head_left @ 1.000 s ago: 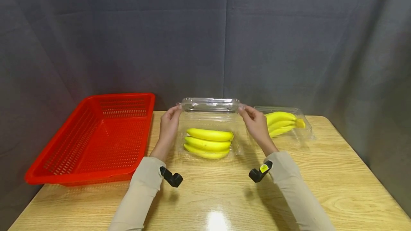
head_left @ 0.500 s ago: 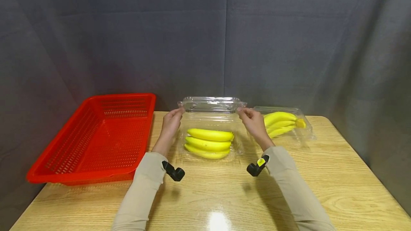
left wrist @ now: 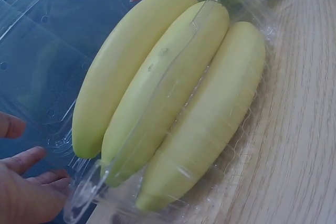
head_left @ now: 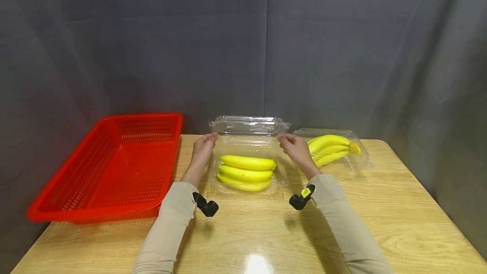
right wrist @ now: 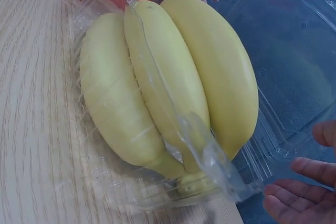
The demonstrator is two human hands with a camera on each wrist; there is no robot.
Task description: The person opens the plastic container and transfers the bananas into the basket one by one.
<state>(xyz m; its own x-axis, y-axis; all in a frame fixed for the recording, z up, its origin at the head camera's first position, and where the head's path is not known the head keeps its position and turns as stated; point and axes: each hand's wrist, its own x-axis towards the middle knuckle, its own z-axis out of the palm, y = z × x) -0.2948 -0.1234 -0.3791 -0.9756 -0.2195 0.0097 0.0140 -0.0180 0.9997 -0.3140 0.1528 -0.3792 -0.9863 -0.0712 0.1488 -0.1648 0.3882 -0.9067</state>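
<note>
A clear plastic clamshell box (head_left: 214, 187) lies in the middle of the table, with a bunch of yellow bananas (head_left: 246, 174) in its base. Its lid (head_left: 249, 127) stands raised at the back. My left hand (head_left: 203, 149) is at the box's left side, near the hinge; in the left wrist view its thumb (left wrist: 10, 126) and fingers (left wrist: 32, 160) are apart, beside the plastic. At the opposite side is my right hand (head_left: 297, 150), fingers loosely bent; in the right wrist view its thumb (right wrist: 325, 132) and fingers (right wrist: 307, 195) also stand apart, with nothing pinched between them.
A red perforated plastic basket (head_left: 138, 155) stands at the left. Behind my right hand, another clear box (head_left: 363, 157) holds a second bunch of bananas (head_left: 331, 147). A dark grey curtain (head_left: 243, 45) hangs behind the wooden table (head_left: 403, 215).
Both hands have come off the lid's upper corners and moved down along its sides toward the hinge. The lid stays raised without their grip.
</note>
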